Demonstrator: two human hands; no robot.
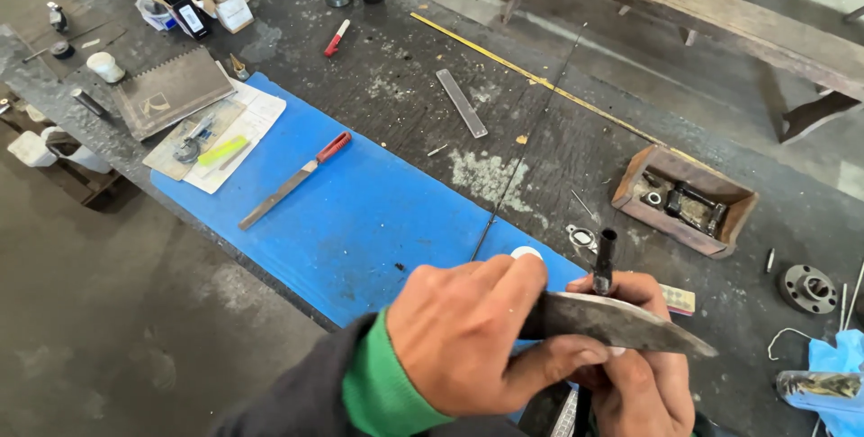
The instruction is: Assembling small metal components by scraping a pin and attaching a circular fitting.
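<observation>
so colours here: the workbench (423, 86) is dark grey, blotchy with pale worn patches, and a bright blue mat (360, 212) lies over it. the file (295, 180) on the mat has a red handle and a grey steel blade, and there's a small red and white marker (337, 37) further up. the left hand (477, 333) has a green cuff under a dark grey sleeve and holds a dull grey, rust-mottled blade (621, 322). brown wooden box (684, 200), thin yellow strip (540, 81), neon yellow-green bit (222, 150) on white papers
</observation>
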